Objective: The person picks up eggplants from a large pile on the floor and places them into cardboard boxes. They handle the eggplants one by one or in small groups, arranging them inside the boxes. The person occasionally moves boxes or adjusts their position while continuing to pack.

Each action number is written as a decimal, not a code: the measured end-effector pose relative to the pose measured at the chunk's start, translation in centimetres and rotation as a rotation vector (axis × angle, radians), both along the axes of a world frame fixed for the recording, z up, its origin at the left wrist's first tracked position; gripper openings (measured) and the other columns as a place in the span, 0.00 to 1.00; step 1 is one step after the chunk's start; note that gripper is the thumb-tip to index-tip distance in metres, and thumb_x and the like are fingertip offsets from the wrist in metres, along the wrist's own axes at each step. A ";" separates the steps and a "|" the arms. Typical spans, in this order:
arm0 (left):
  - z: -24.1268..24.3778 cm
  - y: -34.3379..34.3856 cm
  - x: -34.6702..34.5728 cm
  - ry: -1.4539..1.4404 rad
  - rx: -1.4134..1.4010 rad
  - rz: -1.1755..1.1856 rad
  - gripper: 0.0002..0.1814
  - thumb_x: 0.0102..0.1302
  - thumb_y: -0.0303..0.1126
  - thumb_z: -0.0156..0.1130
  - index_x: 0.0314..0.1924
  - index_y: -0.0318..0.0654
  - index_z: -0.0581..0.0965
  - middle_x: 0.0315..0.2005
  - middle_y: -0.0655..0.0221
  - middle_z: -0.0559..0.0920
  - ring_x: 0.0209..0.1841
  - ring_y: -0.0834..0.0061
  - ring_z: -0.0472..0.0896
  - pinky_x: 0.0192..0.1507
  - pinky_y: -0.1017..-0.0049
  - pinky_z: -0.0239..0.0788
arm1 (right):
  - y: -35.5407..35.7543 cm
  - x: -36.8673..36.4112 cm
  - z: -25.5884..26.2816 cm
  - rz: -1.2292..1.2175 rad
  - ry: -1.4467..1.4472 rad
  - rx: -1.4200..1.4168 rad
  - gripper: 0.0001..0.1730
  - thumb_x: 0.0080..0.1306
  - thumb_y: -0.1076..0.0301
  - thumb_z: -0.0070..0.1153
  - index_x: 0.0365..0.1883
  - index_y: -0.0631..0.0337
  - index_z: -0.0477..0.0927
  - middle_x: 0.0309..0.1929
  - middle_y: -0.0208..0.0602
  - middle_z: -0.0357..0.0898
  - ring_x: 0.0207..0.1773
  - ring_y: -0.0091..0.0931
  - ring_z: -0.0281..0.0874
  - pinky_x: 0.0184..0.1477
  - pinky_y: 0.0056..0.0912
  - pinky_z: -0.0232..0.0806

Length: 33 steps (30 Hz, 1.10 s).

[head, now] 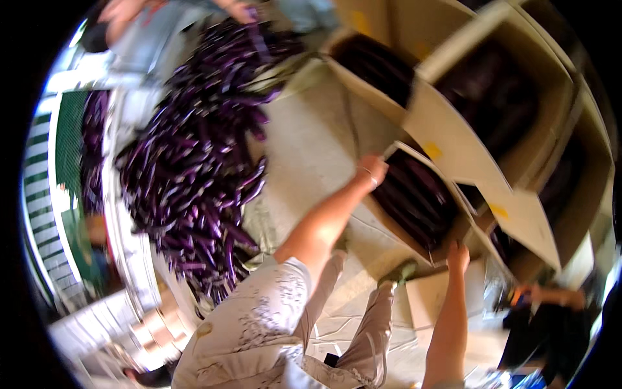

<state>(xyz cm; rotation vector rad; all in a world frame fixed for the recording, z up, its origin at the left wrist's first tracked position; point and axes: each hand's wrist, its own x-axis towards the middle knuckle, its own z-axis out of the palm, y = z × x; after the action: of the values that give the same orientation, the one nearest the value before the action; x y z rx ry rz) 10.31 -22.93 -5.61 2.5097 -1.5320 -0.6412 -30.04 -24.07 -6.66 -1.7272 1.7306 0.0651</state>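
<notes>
An open cardboard box (pixel 464 214) is packed with long purple eggplants (pixel 413 199) laid side by side. At its upper left corner my left hand (pixel 373 171), with a thin band at the wrist, grips the rim. My right hand (pixel 457 256) is closed on the rim at the lower right corner. The underside of the box and the fingertips are hidden. To the left, a large heap of loose eggplants (pixel 194 185) spreads over sheeting on the floor.
Larger cardboard boxes (pixel 457 131) of eggplants stand at the upper right, flaps raised; another filled box (pixel 359 92) is beside them. A co-worker's hand (pixel 240 10) holds an eggplant above the heap. A person in dark clothes (pixel 544 326) is at the lower right. Stacked cartons (pixel 160 326) stand lower left.
</notes>
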 end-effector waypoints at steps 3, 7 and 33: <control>2.2 6.7 -4.7 0.197 -0.224 0.260 0.18 0.65 0.37 0.56 0.52 0.36 0.75 0.47 0.50 0.78 0.46 0.48 0.76 0.48 0.58 0.70 | 5.4 -1.6 3.3 -0.077 0.122 0.073 0.26 0.68 0.50 0.46 0.40 0.69 0.79 0.39 0.59 0.79 0.43 0.52 0.77 0.46 0.52 0.68; 2.5 21.5 -7.0 0.449 -0.119 0.515 0.16 0.67 0.35 0.55 0.52 0.38 0.78 0.46 0.52 0.81 0.51 0.55 0.78 0.52 0.63 0.70 | 11.9 -4.2 2.5 0.116 0.403 0.194 0.19 0.68 0.54 0.45 0.33 0.59 0.81 0.40 0.48 0.80 0.44 0.44 0.79 0.40 0.49 0.72; 11.0 54.9 -3.5 0.910 -0.388 1.822 0.14 0.68 0.30 0.53 0.51 0.40 0.80 0.36 0.70 0.81 0.37 0.80 0.79 0.32 0.77 0.78 | 14.9 27.6 5.5 0.827 -0.142 0.425 0.15 0.67 0.63 0.48 0.39 0.67 0.79 0.28 0.40 0.82 0.27 0.25 0.81 0.28 0.28 0.74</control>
<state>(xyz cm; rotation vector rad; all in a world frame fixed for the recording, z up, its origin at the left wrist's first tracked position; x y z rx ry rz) 6.80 31.97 5.42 1.7192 0.8664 -0.6972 -2.42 -9.15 -1.13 -1.9280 0.7336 0.6081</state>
